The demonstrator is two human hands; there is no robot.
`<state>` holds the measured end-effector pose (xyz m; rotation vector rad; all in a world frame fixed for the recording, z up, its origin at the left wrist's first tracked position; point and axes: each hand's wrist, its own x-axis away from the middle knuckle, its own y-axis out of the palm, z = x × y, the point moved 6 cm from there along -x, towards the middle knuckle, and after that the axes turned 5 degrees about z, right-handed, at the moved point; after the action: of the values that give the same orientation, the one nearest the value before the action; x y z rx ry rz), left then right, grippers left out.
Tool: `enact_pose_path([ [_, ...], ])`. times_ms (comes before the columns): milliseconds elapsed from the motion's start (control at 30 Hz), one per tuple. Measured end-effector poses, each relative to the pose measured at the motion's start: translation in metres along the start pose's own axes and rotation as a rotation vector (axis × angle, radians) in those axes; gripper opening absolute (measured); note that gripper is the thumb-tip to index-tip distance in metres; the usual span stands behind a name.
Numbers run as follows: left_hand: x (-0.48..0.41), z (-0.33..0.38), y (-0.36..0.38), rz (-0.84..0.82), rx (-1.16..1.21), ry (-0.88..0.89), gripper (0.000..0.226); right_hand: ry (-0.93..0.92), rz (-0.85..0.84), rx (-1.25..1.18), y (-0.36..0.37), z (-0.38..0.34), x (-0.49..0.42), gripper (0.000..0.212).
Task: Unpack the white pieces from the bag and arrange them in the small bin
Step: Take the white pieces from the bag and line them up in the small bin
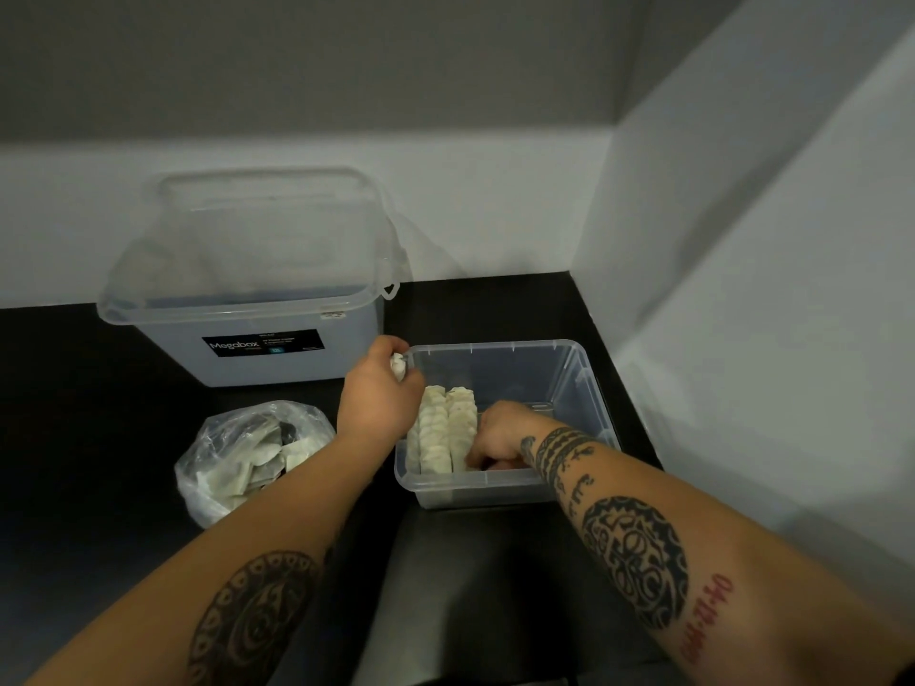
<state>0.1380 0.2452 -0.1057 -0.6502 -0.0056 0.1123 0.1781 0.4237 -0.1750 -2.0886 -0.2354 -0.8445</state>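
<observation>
Head view, over a black counter: you are mid-way through filling the bin (500, 349), with two rows of white pieces (448, 428) already standing on edge along its left side. Your left hand (379, 388) hovers at the bin's far-left corner, fingers pinched on another piece (398, 366). Your right hand (500, 438) is down inside the bin, curled just beside the rows near the front wall; whether it grips anything cannot be told. The step looks like seating the held piece, which likely calls for lowering it upright against a row while the right hand braces the stack. More pieces wait in the clear bag (247, 458) just left of the bin. A big box (247, 289) behind appears to hold none.
</observation>
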Motion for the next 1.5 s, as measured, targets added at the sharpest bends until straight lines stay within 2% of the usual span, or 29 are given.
enact_pose_path([
  [167, 0.002, 0.001, -0.001, 0.008, 0.0, 0.01, 0.029, -0.021, 0.007, -0.086, 0.0, -0.002, -0.003, 0.021],
  [367, 0.003, 0.002, -0.001, 0.007, 0.013, 0.007, 0.029, -0.128, 0.088, -0.026, -0.003, -0.01, -0.003, 0.014],
  [533, 0.001, 0.002, -0.003, -0.008, 0.018, -0.01, 0.029, -0.097, 0.085, -0.071, -0.006, -0.007, 0.005, 0.029],
  [667, -0.002, 0.01, -0.013, 0.002, -0.02, 0.011, 0.033, -0.113, 0.122, -0.025, -0.02, -0.007, 0.015, 0.029],
  [733, -0.006, 0.013, -0.022, 0.032, 0.065, -0.022, 0.034, -0.137, 0.185, 0.014, -0.033, -0.01, 0.024, 0.027],
  [833, -0.012, 0.019, -0.026, 0.0, 0.387, -0.18, 0.032, -0.178, 0.241, -0.062, -0.055, -0.019, 0.044, 0.026],
  [900, -0.011, 0.03, -0.021, -0.088, 0.597, -0.26, 0.028, -0.226, 0.262, -0.218, -0.069, -0.026, 0.056, 0.018],
  [1033, -0.003, 0.059, -0.007, -0.317, 0.772, -0.191, 0.033, -0.381, 0.435, -0.557, -0.098, -0.039, 0.075, 0.014],
  [1100, 0.001, 0.067, -0.002, -0.366, 0.781, -0.151, 0.037, -0.453, 0.496, -0.651, -0.109, -0.045, 0.083, 0.02],
  [1200, 0.004, 0.075, 0.0, -0.364, 0.737, -0.103, 0.042, -0.529, 0.505, -0.667, -0.117, -0.049, 0.092, 0.026],
  [1333, 0.007, 0.08, 0.002, -0.371, 0.676, -0.052, 0.045, -0.538, 0.487, -0.619, -0.117, -0.046, 0.093, 0.017],
  [1500, 0.005, 0.078, -0.001, -0.334, 0.612, 0.003, 0.022, -0.528, 0.539, -0.621, -0.119, -0.042, 0.091, 0.013],
])
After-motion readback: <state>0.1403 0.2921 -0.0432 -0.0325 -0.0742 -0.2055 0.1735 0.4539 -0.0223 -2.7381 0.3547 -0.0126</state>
